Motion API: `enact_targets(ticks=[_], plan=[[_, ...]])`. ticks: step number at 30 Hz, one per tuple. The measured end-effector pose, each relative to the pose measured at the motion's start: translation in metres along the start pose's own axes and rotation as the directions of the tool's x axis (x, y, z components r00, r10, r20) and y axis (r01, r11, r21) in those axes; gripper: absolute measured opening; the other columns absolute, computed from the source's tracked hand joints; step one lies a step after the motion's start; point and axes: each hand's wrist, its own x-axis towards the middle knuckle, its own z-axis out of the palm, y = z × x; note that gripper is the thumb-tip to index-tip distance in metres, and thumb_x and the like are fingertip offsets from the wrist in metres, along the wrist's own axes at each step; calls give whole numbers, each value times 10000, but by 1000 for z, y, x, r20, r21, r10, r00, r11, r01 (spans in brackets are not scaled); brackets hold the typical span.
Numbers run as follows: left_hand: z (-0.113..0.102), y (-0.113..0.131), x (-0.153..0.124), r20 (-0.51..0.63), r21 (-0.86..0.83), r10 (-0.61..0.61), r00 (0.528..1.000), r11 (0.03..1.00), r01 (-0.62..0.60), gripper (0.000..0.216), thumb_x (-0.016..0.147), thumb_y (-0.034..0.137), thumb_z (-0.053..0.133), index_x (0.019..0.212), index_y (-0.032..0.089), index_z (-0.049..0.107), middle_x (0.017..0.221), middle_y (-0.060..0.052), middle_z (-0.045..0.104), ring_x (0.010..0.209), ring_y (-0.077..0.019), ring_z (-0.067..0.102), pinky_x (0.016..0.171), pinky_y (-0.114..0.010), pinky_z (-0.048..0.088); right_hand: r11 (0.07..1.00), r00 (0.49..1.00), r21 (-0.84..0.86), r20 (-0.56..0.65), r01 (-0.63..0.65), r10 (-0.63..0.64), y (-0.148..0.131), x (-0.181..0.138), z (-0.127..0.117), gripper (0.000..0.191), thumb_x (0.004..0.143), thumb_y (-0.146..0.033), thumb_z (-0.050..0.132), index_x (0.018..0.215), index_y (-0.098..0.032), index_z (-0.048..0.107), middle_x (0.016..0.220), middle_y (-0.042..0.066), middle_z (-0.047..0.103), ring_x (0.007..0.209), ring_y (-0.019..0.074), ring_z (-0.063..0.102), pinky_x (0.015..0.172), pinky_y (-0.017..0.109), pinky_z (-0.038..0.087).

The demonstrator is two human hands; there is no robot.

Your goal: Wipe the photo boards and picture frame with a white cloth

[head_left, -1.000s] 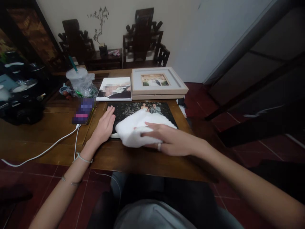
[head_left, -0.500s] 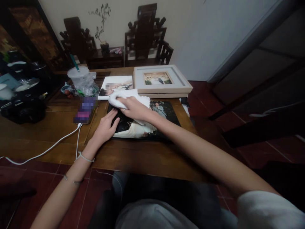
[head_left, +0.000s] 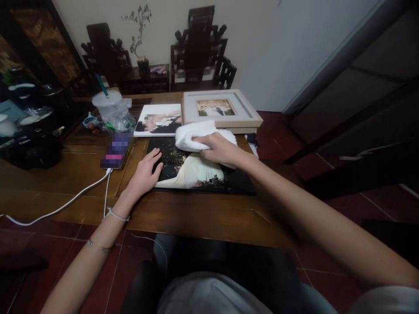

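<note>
A large dark photo print (head_left: 196,172) showing a pale gown lies flat on the wooden table (head_left: 196,213). My left hand (head_left: 147,172) rests with fingers extended on its left edge. A white cloth (head_left: 196,135) is bunched under my right hand (head_left: 218,148), whose fingers close around it over the upper right part of the print. The cloth and hand hide that part of the picture. Just behind lie a smaller white-edged photo panel (head_left: 159,120) and a light wooden picture frame (head_left: 222,109) with a small picture inside.
To the left are a phone (head_left: 116,150) with a white charging cable (head_left: 78,192), a plastic cup (head_left: 108,104) with a green straw, and a black camera (head_left: 32,146). Dark carved chairs (head_left: 199,48) and a potted plant (head_left: 142,63) stand against the far wall.
My right hand has slid the white cloth rightward across the print, uncovering its upper left part. My left hand has stayed in place.
</note>
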Motion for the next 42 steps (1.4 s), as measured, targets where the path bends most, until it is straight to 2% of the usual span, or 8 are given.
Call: enact_targets(ticks=[4, 7, 11, 18, 26, 33, 38, 42], plan=[[1, -1, 0, -17, -21, -2, 1000, 1000, 1, 397, 945, 291, 477, 1271, 120, 625, 1442, -163, 553, 1379, -280, 485, 1163, -526, 370, 994, 996, -56, -26, -89, 88, 29, -29, -4, 423, 683, -46, 433, 1008, -157, 679, 857, 94, 724, 848, 281, 667, 785, 373, 486], [0, 1, 0, -19, -22, -10, 1000, 1000, 10, 398, 949, 297, 476, 1272, 118, 625, 1441, -166, 552, 1378, -277, 487, 1159, -520, 377, 989, 995, -116, -18, -97, 95, 32, -54, 0, 548, 685, -12, 410, 1154, -160, 652, 1099, 133, 726, 1113, 345, 642, 979, 554, 448], [-1, 3, 0, -13, -15, -17, 1000, 1000, 17, 405, 957, 293, 466, 1281, 103, 617, 1443, -175, 548, 1384, -274, 479, 1159, -516, 375, 990, 999, -132, 3, -49, 50, 6, -95, 9, 586, 663, 24, 406, 1159, -169, 651, 1410, 138, 576, 1428, 360, 361, 1117, 705, 264], [1, 1, 0, -15, -6, -14, 1000, 1000, 14, 424, 947, 283, 468, 1292, 78, 607, 1440, -192, 546, 1378, -286, 485, 1164, -520, 366, 984, 987, -82, 40, 160, -157, -44, -152, 19, 652, 603, 46, 418, 1147, -206, 676, 1536, 106, 444, 1468, 339, 276, 1156, 687, 207], [0, 0, 0, -20, -29, -3, 1000, 1000, 2, 415, 948, 307, 471, 1277, 106, 623, 1435, -172, 556, 1376, -278, 488, 1157, -525, 377, 991, 994, -70, 29, 110, -108, -9, -111, 4, 562, 649, 10, 422, 1124, -176, 658, 1438, 164, 547, 1308, 342, 523, 1109, 647, 335], [-1, 1, 0, -15, -26, 2, 1000, 1000, -2, 420, 949, 307, 466, 1271, 93, 628, 1427, -181, 561, 1371, -276, 495, 1158, -520, 378, 994, 998, -93, 14, 54, -53, 43, -56, -6, 484, 686, -45, 418, 1080, -197, 655, 847, 57, 712, 777, 245, 652, 990, 540, 454], [-1, 1, 0, -24, -30, -9, 1000, 1000, 8, 413, 946, 308, 466, 1262, 100, 632, 1429, -177, 560, 1372, -272, 495, 1159, -511, 380, 995, 998, -102, -59, -2, -4, 51, -48, -1, 481, 697, -49, 406, 1072, -195, 670, 819, 59, 718, 799, 253, 651, 990, 522, 448], [0, 1, 0, -31, -26, -13, 999, 1000, 12, 405, 945, 307, 463, 1254, 108, 634, 1429, -172, 562, 1369, -269, 499, 1157, -513, 383, 996, 999, -87, -32, -2, -1, 29, -65, 2, 524, 671, -18, 410, 1092, -201, 661, 1033, 76, 746, 976, 267, 688, 1107, 586, 342]])
